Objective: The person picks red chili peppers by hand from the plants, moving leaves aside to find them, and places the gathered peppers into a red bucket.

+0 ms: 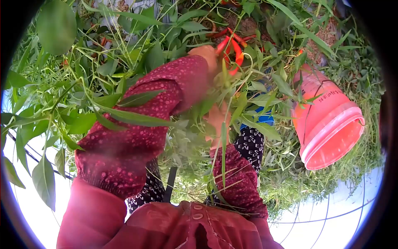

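Observation:
My left hand reaches up among the plants, its sleeve dark red with pale specks. It is closed at a cluster of red chili peppers, which stick out beside its fingers; part of the grip is hidden. Lower down, my right hand is partly covered by green leaves and stems of a pepper plant. Its fingers are hidden by the foliage and blur, so I cannot make out what it holds, if anything.
A pink bucket lies tipped at the right, its mouth facing down and outward. Leafy pepper plants crowd the left, with long leaves close to the camera. Bare soil shows behind the peppers. Something blue lies by my patterned trouser leg.

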Motion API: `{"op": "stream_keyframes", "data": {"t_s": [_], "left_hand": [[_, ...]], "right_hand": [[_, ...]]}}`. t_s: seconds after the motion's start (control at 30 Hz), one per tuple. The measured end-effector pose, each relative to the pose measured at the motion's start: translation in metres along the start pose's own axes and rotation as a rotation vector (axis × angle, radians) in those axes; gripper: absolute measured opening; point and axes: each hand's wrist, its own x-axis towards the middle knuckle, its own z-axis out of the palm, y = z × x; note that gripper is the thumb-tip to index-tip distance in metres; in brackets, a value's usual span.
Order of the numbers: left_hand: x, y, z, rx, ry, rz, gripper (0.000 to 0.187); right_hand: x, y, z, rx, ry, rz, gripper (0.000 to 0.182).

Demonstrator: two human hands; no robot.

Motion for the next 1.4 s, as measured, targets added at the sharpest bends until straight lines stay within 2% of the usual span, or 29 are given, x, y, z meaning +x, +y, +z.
{"op": "stream_keyframes", "data": {"t_s": [0.03, 0.1, 0.17, 0.3, 0.37, 0.4, 0.43, 0.47, 0.5, 0.6, 0.67, 0.7, 0.73, 0.8, 0.87, 0.9, 0.93, 0.97, 1.0, 1.07, 1.1, 1.13, 1.17, 1.2, 1.27, 1.3, 1.33, 1.37, 1.4], "left_hand": [[0.002, -0.015, -0.001, 0.004, 0.0, -0.003, 0.037], [0.008, -0.044, -0.009, -0.55, -0.044, -0.09, 0.043], [-0.023, -0.053, -0.029, -0.898, -0.098, -0.057, 0.037], [-0.08, -0.06, -0.04, -1.034, -0.038, 0.127, 0.027], [-0.111, -0.064, -0.035, -1.091, -0.09, 0.091, 0.023], [-0.12, -0.071, -0.019, -0.988, 0.044, 0.402, 0.018], [-0.133, -0.069, -0.013, -1.053, -0.052, 0.27, 0.015], [-0.142, -0.064, -0.006, -0.861, 0.082, 0.379, 0.018], [-0.152, -0.06, 0.001, -0.566, 0.125, 0.404, 0.028], [-0.173, -0.037, 0.008, -0.428, 0.122, 0.521, 0.037], [-0.178, -0.034, 0.009, -0.28, 0.131, 0.66, 0.044], [-0.18, -0.034, 0.011, -0.284, 0.131, 0.658, 0.044], [-0.182, -0.034, 0.013, -0.163, 0.119, 0.685, 0.045], [-0.188, -0.035, 0.014, -0.041, 0.101, 0.705, 0.047], [-0.19, -0.034, 0.015, -0.139, 0.167, 0.761, 0.046], [-0.192, -0.032, 0.014, -0.19, 0.196, 0.79, 0.045], [-0.199, -0.03, 0.011, -0.191, 0.193, 0.79, 0.045], [-0.207, -0.03, 0.004, -0.348, 0.069, 0.675, 0.043], [-0.212, -0.03, -0.003, -0.499, -0.056, 0.554, 0.04], [-0.205, -0.04, -0.016, -0.489, 0.194, 0.529, 0.034], [-0.192, -0.04, -0.032, -0.621, 0.225, 0.268, 0.026], [-0.173, -0.04, -0.048, -0.771, 0.303, 0.183, 0.022], [-0.154, -0.039, -0.063, -0.878, 0.259, 0.08, 0.02], [-0.128, -0.047, -0.065, -0.664, 0.23, 0.137, 0.023], [-0.083, -0.034, -0.067, -0.431, 0.004, 0.207, 0.027], [-0.062, -0.024, -0.06, -0.167, 0.049, 0.248, 0.032], [-0.041, -0.017, -0.059, 0.0, -0.057, 0.25, 0.034], [-0.031, -0.002, -0.061, 0.138, -0.182, 0.168, 0.038], [-0.013, -0.003, -0.043, 0.174, -0.216, 0.148, 0.042]], "right_hand": [[-0.001, -0.006, 0.001, 0.111, 0.01, 0.088, 0.027], [-0.003, -0.015, 0.002, 0.228, 0.018, 0.172, 0.027], [-0.004, -0.02, 0.003, 0.195, 0.056, 0.204, 0.027], [0.004, 0.008, -0.001, 0.033, 0.002, 0.059, 0.027], [0.005, 0.011, 0.0, 0.019, 0.007, 0.053, 0.035], [0.002, 0.005, 0.002, 0.02, 0.004, 0.055, 0.035], [-0.002, -0.007, 0.002, 0.175, 0.02, 0.08, 0.03], [-0.006, -0.017, 0.003, 0.329, 0.035, 0.104, 0.026], [-0.007, -0.024, 0.004, 0.328, 0.035, 0.104, 0.026], [-0.008, -0.031, 0.006, 0.401, 0.13, 0.139, 0.029], [-0.009, -0.033, -0.01, 0.288, 0.019, 0.138, 0.032], [-0.008, -0.035, -0.02, 0.249, -0.018, 0.137, 0.033], [-0.005, -0.043, -0.037, 0.54, -0.376, 0.146, 0.034], [-0.004, -0.041, -0.033, 0.832, -0.739, 0.156, 0.035], [-0.002, -0.024, 0.002, 0.162, -0.013, 0.077, 0.033], [-0.007, -0.025, 0.001, 0.164, -0.01, 0.077, 0.033], [-0.015, -0.027, 0.0, 0.004, 0.059, -0.018, 0.032], [-0.018, -0.028, -0.001, -0.153, 0.126, -0.117, 0.03], [-0.015, -0.028, -0.003, -0.149, 0.128, -0.117, 0.03], [-0.006, -0.024, -0.004, -0.223, 0.003, 0.141, 0.031], [-0.003, -0.008, -0.002, -0.217, 0.001, 0.148, 0.031], [0.002, 0.014, 0.001, 0.163, -0.02, 0.082, 0.03], [0.004, 0.016, 0.003, 0.353, -0.025, 0.04, 0.029], [0.006, 0.018, 0.005, 0.544, -0.039, -0.001, 0.028], [0.002, 0.003, 0.011, 0.007, 0.214, -0.216, 0.021], [0.002, 0.009, 0.009, 0.002, 0.215, -0.214, 0.021], [0.002, 0.018, 0.005, 0.275, 0.1, -0.09, 0.021], [0.003, 0.021, 0.003, 0.412, 0.039, -0.033, 0.021], [0.003, 0.025, 0.001, 0.545, -0.014, 0.032, 0.021]]}}
